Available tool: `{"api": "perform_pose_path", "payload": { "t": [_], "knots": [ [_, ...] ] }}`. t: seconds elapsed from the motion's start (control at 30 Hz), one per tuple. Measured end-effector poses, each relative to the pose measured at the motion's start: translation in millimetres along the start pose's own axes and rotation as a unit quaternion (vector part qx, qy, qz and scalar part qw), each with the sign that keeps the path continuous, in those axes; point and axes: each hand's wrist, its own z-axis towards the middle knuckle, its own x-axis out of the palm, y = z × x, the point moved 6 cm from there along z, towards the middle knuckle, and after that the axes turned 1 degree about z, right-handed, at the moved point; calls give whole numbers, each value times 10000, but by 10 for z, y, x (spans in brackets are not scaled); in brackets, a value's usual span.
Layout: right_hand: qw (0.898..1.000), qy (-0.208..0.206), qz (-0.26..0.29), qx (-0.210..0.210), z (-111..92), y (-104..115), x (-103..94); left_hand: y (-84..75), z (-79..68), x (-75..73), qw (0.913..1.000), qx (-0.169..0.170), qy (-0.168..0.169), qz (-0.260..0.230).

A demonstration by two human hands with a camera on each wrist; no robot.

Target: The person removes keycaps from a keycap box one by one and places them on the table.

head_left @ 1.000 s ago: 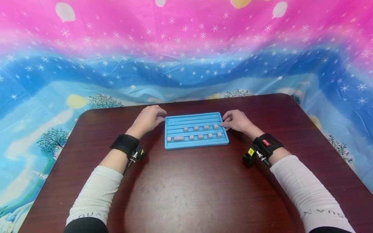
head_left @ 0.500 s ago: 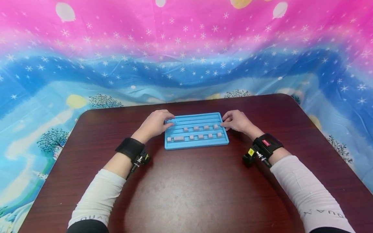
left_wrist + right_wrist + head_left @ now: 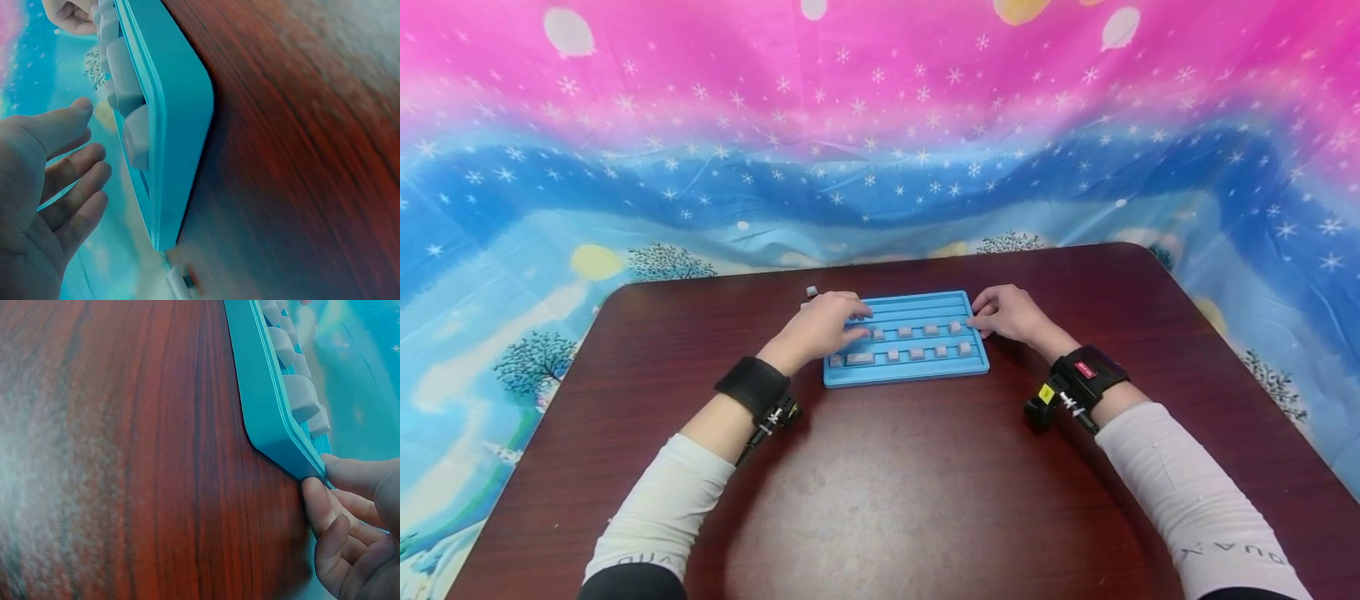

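Observation:
A blue ridged tray [image 3: 917, 371] lies on the table with light grey keycaps [image 3: 916, 353] standing in two of its rows, a long one [image 3: 860, 359] among them. My left hand [image 3: 820, 327] hovers over the tray's left part. In the left wrist view its thumb [image 3: 62, 127] and fingers are spread apart with nothing between them, beside the keycaps. At the tray's right side my right hand [image 3: 1007, 310] pinches the edge between thumb [image 3: 353, 475] and index finger. The left hand covers the tray's upper left corner in the head view.
A loose keycap [image 3: 812, 291] lies on the dark red-brown table [image 3: 895, 492] beyond the tray's left end, with another [image 3: 805, 305] partly hidden behind the left hand. A patterned pink and blue cloth [image 3: 880, 167] hangs behind the table's far edge.
My left hand has moved right and slightly nearer, from beside the tray's left edge to above it. Loose keycaps behind it have come into view. My right hand stays at the tray's edge.

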Motion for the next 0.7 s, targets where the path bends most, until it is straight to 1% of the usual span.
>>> {"api": "perform_pose_path", "payload": {
  "t": [0.27, 0.5, 0.7],
  "knots": [
    [10000, 11, -2, 0, -2, 2, -2, -113, 69, 32, 9999, 103, 32, -14],
    [10000, 8, 55, 9, 5, -8, 7, -191, 114, 59, 9996, 198, 188, 83],
    [10000, 16, 38, 18, 4, -12, 7, -234, 134, 75, 9992, 275, 278, 18]
  ]
}}
